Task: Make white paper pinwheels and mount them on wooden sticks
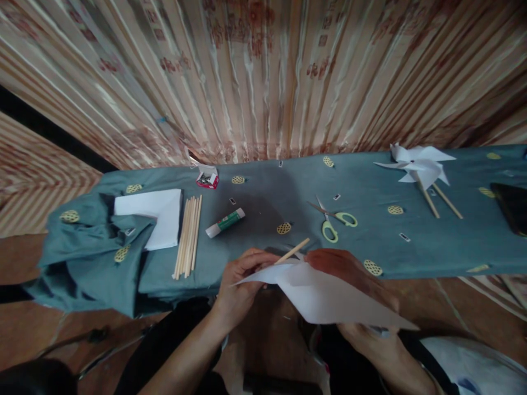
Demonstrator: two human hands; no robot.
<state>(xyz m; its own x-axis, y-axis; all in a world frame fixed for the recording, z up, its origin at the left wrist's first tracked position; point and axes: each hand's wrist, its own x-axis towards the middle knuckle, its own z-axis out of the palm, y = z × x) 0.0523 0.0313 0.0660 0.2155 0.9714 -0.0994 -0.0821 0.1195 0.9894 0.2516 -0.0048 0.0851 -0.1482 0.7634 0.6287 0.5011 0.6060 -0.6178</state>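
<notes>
At the table's front edge, a white paper pinwheel [325, 299] is between my two hands, its sheet spread toward me. A wooden stick [295, 249] pokes out above its upper edge. My left hand [244, 277] is closed on the left side of the paper, close to the stick; some of its fingertips are hidden. My right hand [346, 269] is curled against the far side of the paper, which covers part of the palm. Beyond my right hand lie open scissors with light green handles [332, 218]. A glue stick [225, 222] lies beyond my left hand.
Several wooden sticks [188, 236] lie side by side on the green tablecloth [263, 197], next to white paper [167, 211]. A small red box of metal pins [207, 178] is at the back. Finished pinwheels [422, 164] and a dark phone-like object [510, 206] lie right. A curtain [263, 82] hangs behind.
</notes>
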